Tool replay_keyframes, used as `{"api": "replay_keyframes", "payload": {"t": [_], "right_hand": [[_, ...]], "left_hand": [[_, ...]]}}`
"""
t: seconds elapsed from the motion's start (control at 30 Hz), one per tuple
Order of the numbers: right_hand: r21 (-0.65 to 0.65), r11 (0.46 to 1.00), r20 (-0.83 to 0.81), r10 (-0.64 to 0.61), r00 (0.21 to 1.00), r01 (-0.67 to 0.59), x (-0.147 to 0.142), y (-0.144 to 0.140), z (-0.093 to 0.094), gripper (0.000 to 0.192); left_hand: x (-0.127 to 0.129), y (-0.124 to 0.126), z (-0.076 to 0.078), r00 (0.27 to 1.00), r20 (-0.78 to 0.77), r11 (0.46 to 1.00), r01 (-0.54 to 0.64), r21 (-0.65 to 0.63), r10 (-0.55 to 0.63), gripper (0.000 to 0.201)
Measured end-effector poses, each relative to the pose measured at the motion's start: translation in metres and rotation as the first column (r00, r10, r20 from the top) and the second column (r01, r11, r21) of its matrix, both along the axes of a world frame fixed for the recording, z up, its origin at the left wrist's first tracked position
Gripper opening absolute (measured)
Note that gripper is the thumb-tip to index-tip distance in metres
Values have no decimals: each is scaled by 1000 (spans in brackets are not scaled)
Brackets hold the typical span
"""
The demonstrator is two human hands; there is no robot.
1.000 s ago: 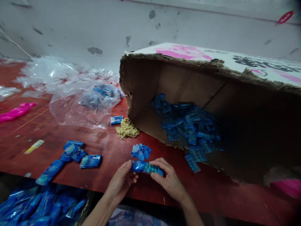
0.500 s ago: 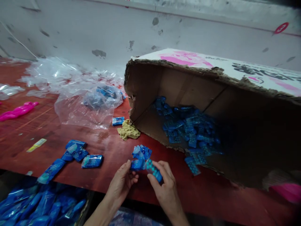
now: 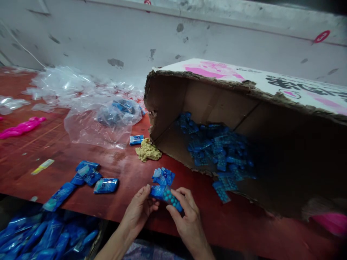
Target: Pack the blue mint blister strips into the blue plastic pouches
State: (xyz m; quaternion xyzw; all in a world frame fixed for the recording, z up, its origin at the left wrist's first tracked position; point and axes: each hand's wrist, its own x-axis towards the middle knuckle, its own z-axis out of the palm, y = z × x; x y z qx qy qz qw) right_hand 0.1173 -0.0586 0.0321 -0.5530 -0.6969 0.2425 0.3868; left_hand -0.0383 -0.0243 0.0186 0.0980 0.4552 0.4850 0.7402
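My left hand pinches a small blue foil sachet at its left end. My right hand grips a blue blister strip of round turquoise beads, its tip against the sachet's open end. Both hands hover over the near edge of the red table. Just beyond them lie a few empty blue sachets.
A big cardboard box lies on its side to the right, with many blue blister strips spilling out. Filled sachets lie at left, more in a bin below. Clear plastic bags, a yellow rag and a pink item sit farther back.
My right hand has tilted the blister strip and pushed it toward the sachet in my left hand. The camera has shifted slightly down and left.
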Motion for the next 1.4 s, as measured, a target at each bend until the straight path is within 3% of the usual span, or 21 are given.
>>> {"api": "replay_keyframes", "payload": {"t": [0.33, 0.57, 0.97, 1.4], "right_hand": [[-78, 997, -106, 2, 994, -10, 0, 2, -1, 36], [-93, 995, -119, 17, 993, -29, 4, 4, 1, 37], [-102, 994, -144, 28, 989, -43, 4, 4, 3, 40], [-34, 999, -10, 31, 999, -31, 4, 1, 4, 36]], "left_hand": [[-3, 4, -3, 996, -83, 990, -16, 139, 28, 25], [-4, 8, -3, 995, -98, 986, 30, 166, -14, 24], [-6, 9, -2, 989, -150, 982, 15, 187, 14, 26], [-7, 8, -2, 988, -154, 981, 40, 192, -10, 25]]}}
